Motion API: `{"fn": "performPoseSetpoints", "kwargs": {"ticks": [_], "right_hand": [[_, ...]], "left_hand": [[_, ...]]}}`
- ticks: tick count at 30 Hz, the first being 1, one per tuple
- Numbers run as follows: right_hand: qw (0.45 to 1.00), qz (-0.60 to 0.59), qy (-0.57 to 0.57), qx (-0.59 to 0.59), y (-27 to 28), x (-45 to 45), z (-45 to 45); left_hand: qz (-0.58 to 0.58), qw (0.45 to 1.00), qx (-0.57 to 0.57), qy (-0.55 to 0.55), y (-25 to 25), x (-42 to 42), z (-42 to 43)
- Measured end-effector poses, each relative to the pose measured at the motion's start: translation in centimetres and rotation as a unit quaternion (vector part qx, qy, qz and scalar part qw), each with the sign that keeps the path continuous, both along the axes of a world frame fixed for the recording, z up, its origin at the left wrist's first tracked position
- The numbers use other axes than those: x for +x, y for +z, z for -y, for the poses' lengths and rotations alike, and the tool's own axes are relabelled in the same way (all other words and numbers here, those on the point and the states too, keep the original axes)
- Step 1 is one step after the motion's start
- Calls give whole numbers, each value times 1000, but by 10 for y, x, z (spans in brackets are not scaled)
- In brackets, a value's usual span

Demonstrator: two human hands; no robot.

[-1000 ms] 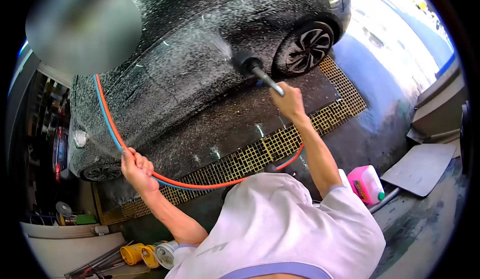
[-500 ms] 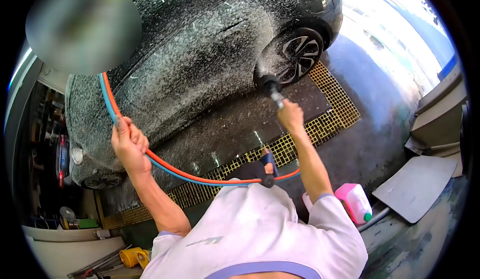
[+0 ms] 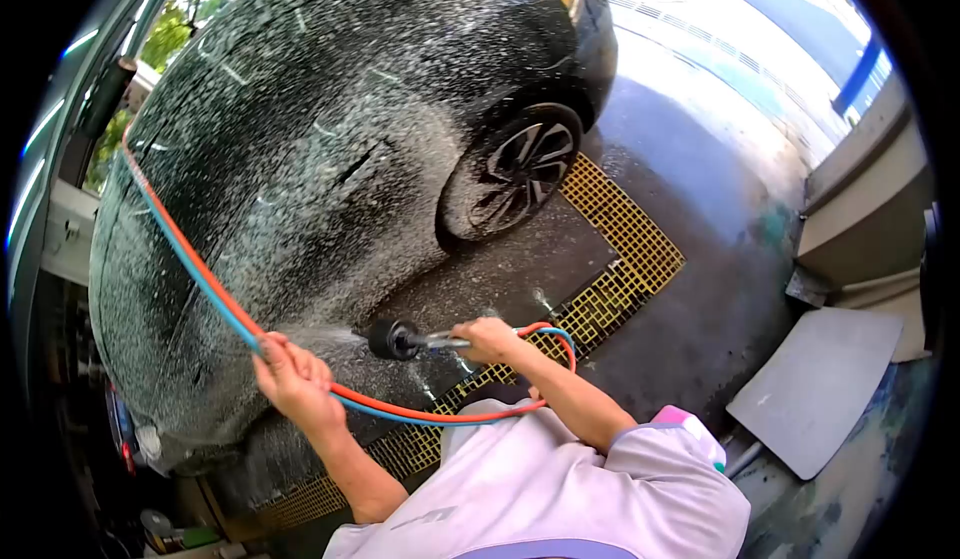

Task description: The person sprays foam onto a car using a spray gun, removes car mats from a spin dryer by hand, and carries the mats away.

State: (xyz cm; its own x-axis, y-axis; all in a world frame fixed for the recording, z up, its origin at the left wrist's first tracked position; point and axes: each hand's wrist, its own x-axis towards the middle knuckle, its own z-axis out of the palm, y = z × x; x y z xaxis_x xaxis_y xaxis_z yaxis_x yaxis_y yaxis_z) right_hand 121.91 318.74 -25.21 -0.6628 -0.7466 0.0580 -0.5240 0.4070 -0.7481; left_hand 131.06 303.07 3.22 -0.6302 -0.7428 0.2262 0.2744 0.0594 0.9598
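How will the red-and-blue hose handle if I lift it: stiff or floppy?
Probably flexible but springy: the hose bows in a wide, smooth curve below the left hand, with no kink showing. It may tug or twist near the right hand, where it bends tightly. It could be slippery, with the spray gun spraying close by.

A pale, loose short-sleeved cloth shirt point(image 3: 560, 489) with a lavender neckband point(image 3: 545, 547); bare left hand point(image 3: 300, 387) and right hand point(image 3: 488, 340).
The whitish fabric falls in soft folds, with a small grey marking point(image 3: 437, 515), too blurred to read, and a wide right sleeve point(image 3: 660, 457).
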Motion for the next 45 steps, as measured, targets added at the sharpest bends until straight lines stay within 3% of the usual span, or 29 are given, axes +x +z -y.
{"fn": "performPoseSetpoints", "kwargs": {"ticks": [3, 5, 8, 12, 15, 17, 21, 28, 29, 31, 37, 42, 43, 45], "right_hand": [[992, 9, -104, 70, 23, -38, -69], [969, -57, -241, 4, 9, -60, -115], [921, -35, -388, -29, -4, -115, -184], [881, -27, -472, 4, -21, -198, -275], [882, -21, -468, 48, -61, -242, -333], [890, 81, -438, 91, -48, -248, -363], [910, 122, -374, 130, -96, -254, -400], [983, 106, -145, 38, -107, -243, -410], [987, 71, -145, -27, -62, -244, -418], [990, -12, -118, -71, -29, -268, -419], [963, -8, -91, -253, 177, -379, -488], [949, -95, -186, -235, 307, -450, -543], [948, -105, -209, -215, 330, -462, -552], [943, -115, -212, -229, 357, -490, -566]], "left_hand": [[-29, 999, -13, -8, 21, -23, -7], [-38, 999, -35, -6, 28, -34, -22], [-46, 998, -38, 18, 27, -52, -46], [-57, 998, -18, 29, 27, -71, -79], [-119, 992, 40, 22, 20, -86, -79], [-80, 994, 64, 40, 25, -90, -85], [-11, 996, 86, 36, 17, -127, -91], [-4, 993, 103, 61, 45, -195, -122], [-19, 993, 99, 62, 48, -202, -121], [-11, 993, 116, 25, 49, -214, -118], [-111, 989, 96, 0, 53, -289, -160], [-160, 984, 80, -11, 36, -382, -222], [-128, 987, 25, 96, 39, -407, -242], [-118, 987, 39, 102, 58, -442, -285]]}}
